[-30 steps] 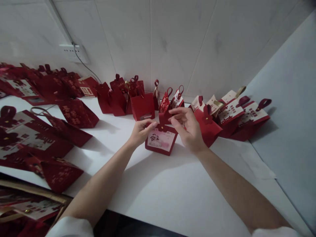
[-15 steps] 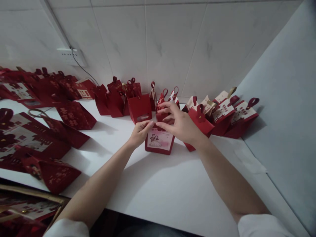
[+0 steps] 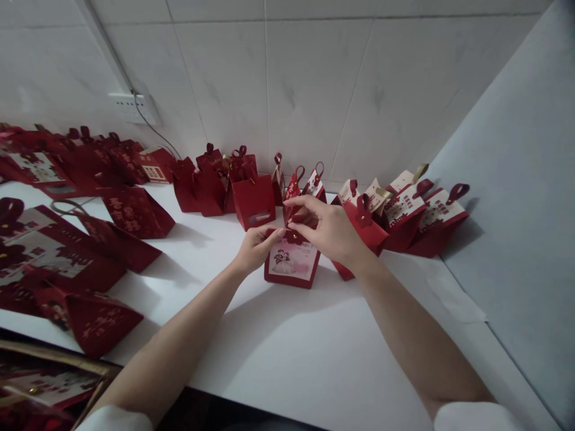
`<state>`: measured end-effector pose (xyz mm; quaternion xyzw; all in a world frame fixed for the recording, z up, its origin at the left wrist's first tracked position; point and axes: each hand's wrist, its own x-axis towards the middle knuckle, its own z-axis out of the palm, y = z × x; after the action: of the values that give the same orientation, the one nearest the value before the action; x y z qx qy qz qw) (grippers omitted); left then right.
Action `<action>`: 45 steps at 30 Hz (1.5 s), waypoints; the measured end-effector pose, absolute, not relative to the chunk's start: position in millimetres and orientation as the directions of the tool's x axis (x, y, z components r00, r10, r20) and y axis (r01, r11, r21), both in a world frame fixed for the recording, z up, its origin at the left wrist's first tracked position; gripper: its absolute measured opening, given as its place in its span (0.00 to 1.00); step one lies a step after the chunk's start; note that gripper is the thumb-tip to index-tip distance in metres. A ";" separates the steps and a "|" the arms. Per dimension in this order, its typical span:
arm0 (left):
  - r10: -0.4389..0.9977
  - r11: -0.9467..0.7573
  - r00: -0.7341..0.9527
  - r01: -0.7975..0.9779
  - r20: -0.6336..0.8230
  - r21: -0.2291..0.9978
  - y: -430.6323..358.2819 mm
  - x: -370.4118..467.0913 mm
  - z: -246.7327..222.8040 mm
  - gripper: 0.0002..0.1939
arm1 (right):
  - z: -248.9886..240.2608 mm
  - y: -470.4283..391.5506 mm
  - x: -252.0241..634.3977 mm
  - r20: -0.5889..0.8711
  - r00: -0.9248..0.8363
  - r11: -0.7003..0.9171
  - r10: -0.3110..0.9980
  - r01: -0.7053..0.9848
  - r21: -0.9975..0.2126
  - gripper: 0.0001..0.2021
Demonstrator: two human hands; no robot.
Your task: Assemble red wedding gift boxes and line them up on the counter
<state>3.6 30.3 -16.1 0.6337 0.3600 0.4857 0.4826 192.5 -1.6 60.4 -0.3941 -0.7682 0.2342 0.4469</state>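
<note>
A small red gift box (image 3: 293, 260) with a pink-and-white front panel, a printed couple and a gold stud stands upright on the white table. My left hand (image 3: 259, 250) pinches its top left edge between thumb and fingers. My right hand (image 3: 331, 230) is curled over the top right, its thumb and fingers drawn together at the box's upper edge. The fingertips partly hide the top closure, and any ribbon there is hard to make out. Just behind the hands stands a plain red gift box (image 3: 254, 200) with a cut-out window.
Several red-and-white gift boxes with ribbon loops (image 3: 406, 206) stand at the right, by a pale panel (image 3: 516, 209). More red boxes (image 3: 137, 209) crowd the left. A cardboard carton (image 3: 58, 359) with boxes inside sits at the lower left. A socket strip (image 3: 130, 108) is on the tiled wall.
The fingers of my right hand have come down and closed in toward the box's top. My left hand stays at the top left edge. The view has shifted slightly.
</note>
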 end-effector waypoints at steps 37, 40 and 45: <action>0.895 -0.161 0.416 -0.034 0.160 0.986 45.8 -15.6 -12.9 0.23 | 50.9 17.1 209.6 0.326 -0.315 0.453 0.891 0.599 -0.660 0.06; 0.857 -0.126 0.502 -0.016 0.117 0.992 51.7 -27.5 -9.3 0.25 | 52.4 19.4 217.6 0.215 -0.388 0.425 0.896 0.611 -0.668 0.09; 0.898 -0.212 0.399 0.020 0.186 0.977 56.9 -30.0 -6.7 0.23 | 62.2 8.4 219.9 0.084 -0.451 0.396 0.889 0.662 -0.636 0.19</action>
<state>-30.0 56.9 -6.7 0.6544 0.3508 0.4215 0.5207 219.9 8.4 62.2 -0.4794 -0.8084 0.2683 0.2113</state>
